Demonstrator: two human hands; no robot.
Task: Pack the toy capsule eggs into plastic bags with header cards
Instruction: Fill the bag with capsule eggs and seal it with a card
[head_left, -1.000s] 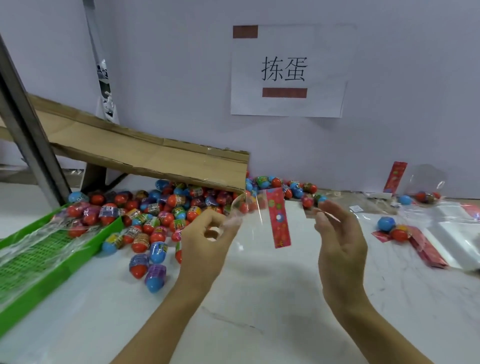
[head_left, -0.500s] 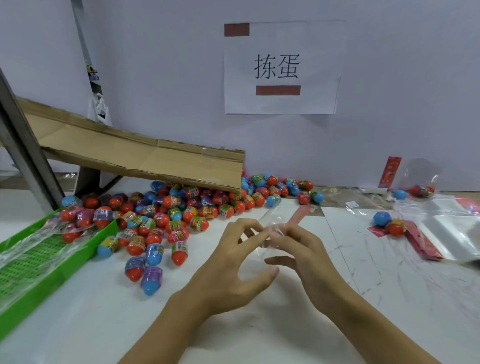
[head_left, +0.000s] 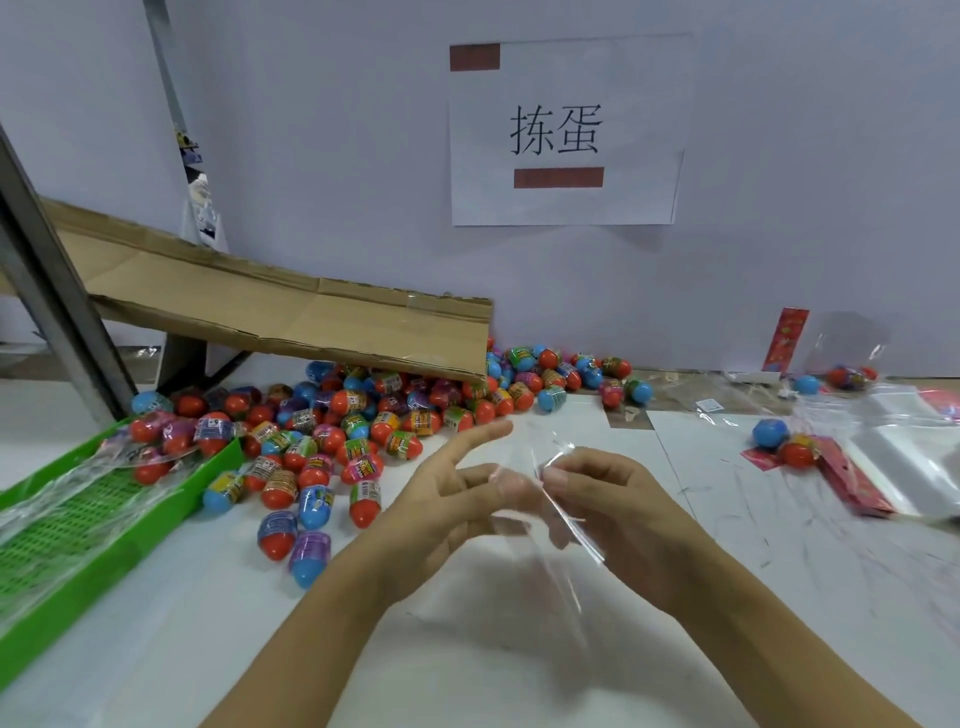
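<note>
A clear plastic bag (head_left: 563, 525) hangs between my two hands above the white table. My left hand (head_left: 452, 499) pinches its upper edge, with the forefinger stretched out. My right hand (head_left: 613, 504) pinches the same edge from the right, fingers curled. The bag's red header card is not visible now. A heap of toy capsule eggs (head_left: 363, 415) in red, blue and purple lies on the table to the left, under a cardboard ramp (head_left: 291, 317). Two loose eggs (head_left: 784, 441) lie at the right.
A green crate (head_left: 78, 525) with plastic film over it stands at the left edge. A stack of clear bags (head_left: 914, 457) and red header cards (head_left: 852, 483) lies at the right. A filled bag (head_left: 847, 358) and a red card (head_left: 787, 340) lean on the wall.
My hands came down and together from holding the bag up with its red card showing. The bag now hangs lower between them and the card is out of sight.
</note>
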